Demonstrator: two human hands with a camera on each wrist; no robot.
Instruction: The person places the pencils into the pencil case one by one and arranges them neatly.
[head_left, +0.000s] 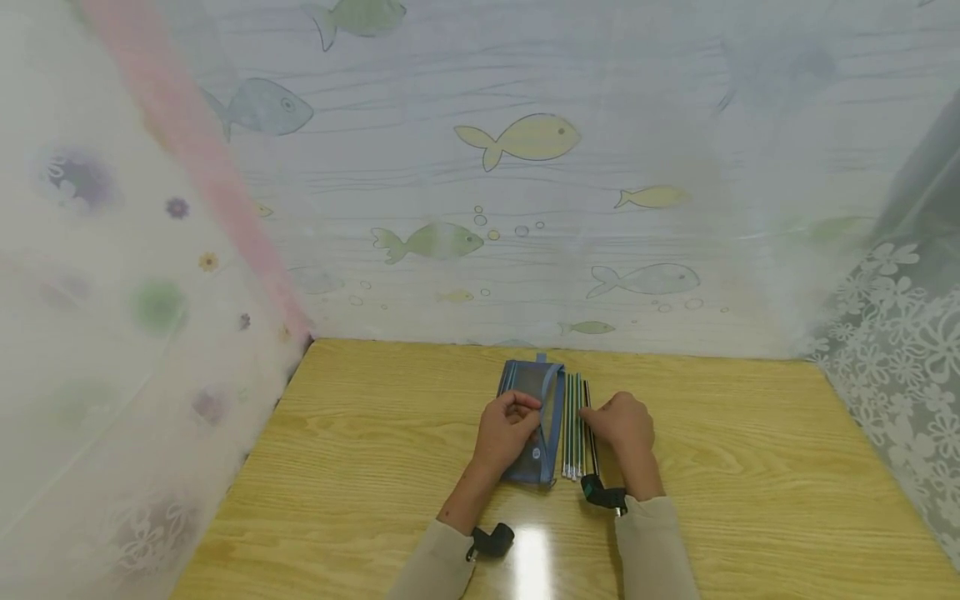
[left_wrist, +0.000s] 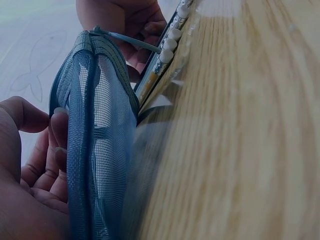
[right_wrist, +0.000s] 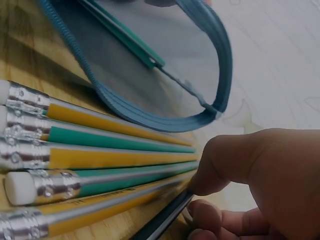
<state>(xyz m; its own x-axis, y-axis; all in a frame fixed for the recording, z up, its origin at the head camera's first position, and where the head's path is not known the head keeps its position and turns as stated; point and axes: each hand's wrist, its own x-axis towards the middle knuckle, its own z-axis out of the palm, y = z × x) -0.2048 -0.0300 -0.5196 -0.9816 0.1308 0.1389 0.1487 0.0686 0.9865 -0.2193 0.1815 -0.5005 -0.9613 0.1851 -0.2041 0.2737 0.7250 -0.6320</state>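
A blue mesh zip pencil case lies upright-lengthwise on the table, its zip side gaping toward the right. My left hand pinches the edge of that opening between thumb and fingers. Right beside the case lies a row of several striped pencils, green and yellow, with white erasers nearest me. At the row's right end is a slim black pencil or pen; its kind is unclear. My right hand pinches it between thumb and fingers. A green strip on a cord shows at the case's opening.
The wood-grain table extends to both sides. Behind it hangs a fish-print curtain, with a flowered sheet on the left and lacy fabric on the right. Black wrist cameras sit on both wrists.
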